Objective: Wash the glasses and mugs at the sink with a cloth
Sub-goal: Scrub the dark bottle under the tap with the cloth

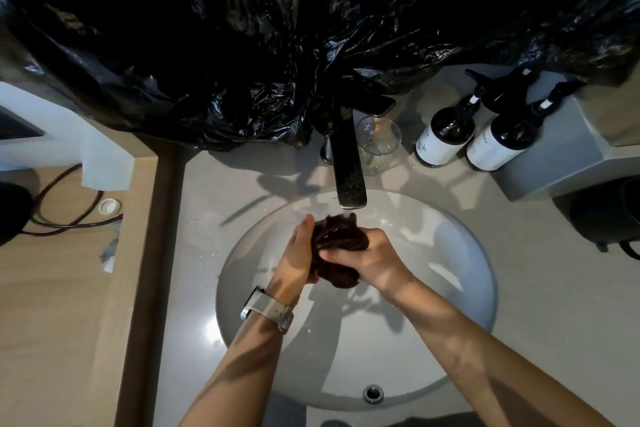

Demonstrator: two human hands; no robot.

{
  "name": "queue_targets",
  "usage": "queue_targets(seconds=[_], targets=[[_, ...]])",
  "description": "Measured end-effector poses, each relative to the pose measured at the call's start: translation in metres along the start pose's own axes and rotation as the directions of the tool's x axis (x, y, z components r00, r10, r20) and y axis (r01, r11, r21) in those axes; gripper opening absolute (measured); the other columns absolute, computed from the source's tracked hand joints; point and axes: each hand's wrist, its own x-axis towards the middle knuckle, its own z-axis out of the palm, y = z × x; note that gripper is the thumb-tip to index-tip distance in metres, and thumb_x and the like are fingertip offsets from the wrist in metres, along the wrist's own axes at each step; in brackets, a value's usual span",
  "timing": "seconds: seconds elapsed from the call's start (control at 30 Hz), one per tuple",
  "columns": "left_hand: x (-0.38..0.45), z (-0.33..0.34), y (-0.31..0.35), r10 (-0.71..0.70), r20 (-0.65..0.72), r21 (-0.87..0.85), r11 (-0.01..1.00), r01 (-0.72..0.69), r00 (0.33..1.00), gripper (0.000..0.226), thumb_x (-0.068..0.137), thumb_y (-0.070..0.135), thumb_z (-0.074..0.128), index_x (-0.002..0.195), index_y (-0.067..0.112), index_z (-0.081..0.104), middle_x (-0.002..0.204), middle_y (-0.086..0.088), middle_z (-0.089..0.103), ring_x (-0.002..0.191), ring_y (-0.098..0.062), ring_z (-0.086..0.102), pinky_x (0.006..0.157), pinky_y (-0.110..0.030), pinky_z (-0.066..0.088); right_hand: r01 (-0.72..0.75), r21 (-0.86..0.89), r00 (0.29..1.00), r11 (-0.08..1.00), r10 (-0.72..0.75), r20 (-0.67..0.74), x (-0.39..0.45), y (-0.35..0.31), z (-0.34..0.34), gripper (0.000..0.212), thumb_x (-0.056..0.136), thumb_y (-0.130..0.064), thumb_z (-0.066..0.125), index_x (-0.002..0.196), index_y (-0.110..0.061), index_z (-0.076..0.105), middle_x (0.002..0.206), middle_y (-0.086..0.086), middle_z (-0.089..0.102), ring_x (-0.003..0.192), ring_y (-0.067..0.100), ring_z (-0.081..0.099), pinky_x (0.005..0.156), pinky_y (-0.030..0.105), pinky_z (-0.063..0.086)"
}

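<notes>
A dark brown wet cloth (337, 236) is bunched between both my hands over the white oval sink (460, 253), just under the spout of the dark tap (348, 163). My left hand (298, 253), with a watch on its wrist, grips the cloth from the left. From the right, my right hand (367, 258) holds the same cloth with its fingers curled round it. A clear glass (377, 144) stands upright on the counter behind the sink, right of the tap.
Two dark pump bottles (446, 135) with white labels stand at the back right beside a grey box (561, 156). Black plastic sheeting (277, 28) hangs over the back wall. A wooden desk with black cables (69, 211) lies to the left.
</notes>
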Motion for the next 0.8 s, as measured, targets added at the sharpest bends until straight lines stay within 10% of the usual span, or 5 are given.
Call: queue_targets(seconds=[0.13, 0.33, 0.57, 0.73, 0.8], targets=[[0.002, 0.005, -0.022, 0.431, -0.038, 0.083, 0.901, -0.427, 0.902, 0.020, 0.100, 0.045, 0.043, 0.096, 0.027, 0.050, 0.076, 0.002, 0.057, 0.066, -0.015, 0.054, 0.056, -0.029, 0.045, -0.234, 0.217, 0.970, 0.948, 0.243, -0.014, 0.005, -0.004, -0.012, 0.024, 0.076, -0.014, 0.079, 0.097, -0.003, 0.073, 0.093, 0.015, 0.075, 0.085, 0.024, 0.072, 0.064, 0.028, 0.056], [-0.006, 0.014, -0.016, -0.017, 0.069, -0.199, 0.979, 0.031, 0.997, 0.063, 0.100, 0.063, 0.023, 0.100, 0.020, 0.070, 0.075, -0.007, 0.061, 0.052, -0.012, 0.049, 0.050, -0.025, 0.033, -0.018, -0.165, 0.998, 0.986, 0.028, 0.060, -0.001, -0.001, -0.017, 0.018, 0.071, 0.000, 0.081, 0.083, -0.011, 0.075, 0.075, -0.001, 0.074, 0.074, 0.011, 0.071, 0.073, 0.023, 0.055], [-0.003, 0.019, -0.018, 0.416, -0.116, 0.013, 0.909, -0.417, 0.902, 0.020, 0.098, 0.047, 0.040, 0.092, 0.032, 0.052, 0.074, 0.004, 0.056, 0.066, -0.017, 0.050, 0.060, -0.032, 0.040, -0.261, 0.122, 0.965, 0.958, 0.259, 0.039, 0.012, -0.012, -0.024, 0.035, 0.071, -0.020, 0.083, 0.101, -0.006, 0.074, 0.100, 0.018, 0.074, 0.097, 0.030, 0.071, 0.093, 0.043, 0.054], [-0.007, 0.011, 0.007, -0.139, 0.036, -0.185, 0.972, 0.143, 0.990, 0.056, 0.097, 0.064, 0.034, 0.095, 0.016, 0.062, 0.060, 0.000, 0.052, 0.042, -0.009, 0.040, 0.036, -0.017, 0.027, 0.021, -0.139, 0.999, 0.990, -0.016, 0.038, 0.001, -0.009, -0.012, 0.020, 0.072, -0.001, 0.080, 0.089, -0.009, 0.075, 0.079, 0.006, 0.073, 0.074, 0.016, 0.071, 0.067, 0.024, 0.054], [-0.008, 0.010, 0.003, -0.071, -0.022, -0.120, 0.991, 0.067, 0.997, 0.048, 0.099, 0.059, 0.035, 0.096, 0.017, 0.059, 0.063, 0.003, 0.051, 0.049, -0.010, 0.043, 0.039, -0.018, 0.031, -0.023, -0.072, 1.000, 0.997, 0.023, 0.003, 0.003, -0.009, -0.009, 0.019, 0.073, -0.004, 0.080, 0.091, -0.008, 0.075, 0.082, 0.008, 0.074, 0.076, 0.016, 0.071, 0.066, 0.023, 0.055]])
